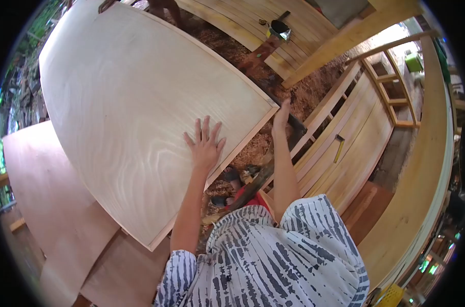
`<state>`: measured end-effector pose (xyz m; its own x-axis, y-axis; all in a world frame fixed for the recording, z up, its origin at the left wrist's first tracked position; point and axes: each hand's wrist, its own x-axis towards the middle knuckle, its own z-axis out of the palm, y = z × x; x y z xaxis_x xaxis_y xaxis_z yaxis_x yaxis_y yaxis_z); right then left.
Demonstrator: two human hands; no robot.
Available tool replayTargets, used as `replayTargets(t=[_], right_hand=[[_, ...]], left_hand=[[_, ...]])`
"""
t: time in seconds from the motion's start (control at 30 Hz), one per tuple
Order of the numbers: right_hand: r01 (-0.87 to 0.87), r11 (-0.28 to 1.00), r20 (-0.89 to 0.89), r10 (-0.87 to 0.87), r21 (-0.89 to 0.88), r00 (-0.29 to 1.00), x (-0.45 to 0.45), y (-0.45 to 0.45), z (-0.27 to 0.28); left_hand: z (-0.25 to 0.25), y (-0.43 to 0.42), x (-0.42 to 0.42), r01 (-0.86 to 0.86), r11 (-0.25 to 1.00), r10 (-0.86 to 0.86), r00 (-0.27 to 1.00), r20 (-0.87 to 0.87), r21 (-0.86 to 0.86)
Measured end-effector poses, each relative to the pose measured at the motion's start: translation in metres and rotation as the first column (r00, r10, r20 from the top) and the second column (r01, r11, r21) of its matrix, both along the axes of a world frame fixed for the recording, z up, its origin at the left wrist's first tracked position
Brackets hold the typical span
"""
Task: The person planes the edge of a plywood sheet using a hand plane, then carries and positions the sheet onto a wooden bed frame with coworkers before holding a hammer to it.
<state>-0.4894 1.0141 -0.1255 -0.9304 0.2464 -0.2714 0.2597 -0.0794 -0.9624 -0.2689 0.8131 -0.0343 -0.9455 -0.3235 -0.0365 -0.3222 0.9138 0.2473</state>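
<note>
A large pale plywood panel [125, 102] with a thin wooden strip along its edges lies in front of me. My left hand [206, 146] rests flat on its face, fingers spread, near the close edge. At the panel's right corner is my right hand [281, 115], its fingers curled and partly hidden. A dark bar [297, 124] passes by that hand, beside the corner. Whether the hand grips the bar or the panel edge cannot be made out. Another person's hand [107, 5] touches the panel's far edge.
Slatted wooden panels lie at the right [355, 133] and far side [237, 23]. A yellow-handled hammer [339, 149] rests on the right one. A dark container [279, 29] sits on the far one. Brown plywood sheets [53, 174] lean at left. Wood shavings [314, 84] cover the ground.
</note>
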Motion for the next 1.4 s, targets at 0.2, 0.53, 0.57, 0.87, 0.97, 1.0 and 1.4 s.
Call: replayTargets(t=[0.2,0.53,0.57,0.87,0.97,1.0,1.4], right_hand=[[-0.118,0.821,-0.088,0.2,0.558,0.976,-0.021,-0.009,-0.041],[0.084,0.035,-0.088,0.137,0.996,0.987,-0.047,-0.032,0.0],[0.13,-0.042,-0.113,0.277,0.991,0.954,-0.038,-0.037,0.013],[-0.356,-0.064,-0.107,0.891,0.932,-0.44,0.309,-0.3,0.093],[-0.3,-0.203,-0.084,0.684,0.932,-0.725,0.444,-0.351,0.107],[-0.265,-0.196,-0.078,0.647,0.944,-0.758,0.474,-0.364,0.108],[0.052,-0.203,0.176,0.661,0.978,-0.729,0.529,-0.354,0.058]], left_hand=[[-0.012,-0.008,-0.002,0.001,0.977,0.02,0.995,-0.096,0.213],[-0.017,0.033,0.304,-0.859,-0.169,0.971,-0.228,-0.067,0.483],[-0.042,0.035,0.346,-0.892,-0.256,0.789,-0.416,-0.453,0.372],[-0.069,-0.044,0.37,0.363,-0.266,0.552,-0.702,0.45,0.893],[-0.057,-0.053,0.363,0.416,-0.336,0.368,-0.768,0.524,0.845],[-0.071,-0.05,0.359,0.3,-0.282,0.41,-0.821,0.397,0.911],[-0.119,-0.039,0.35,0.161,-0.115,0.594,-0.78,0.198,0.98]])
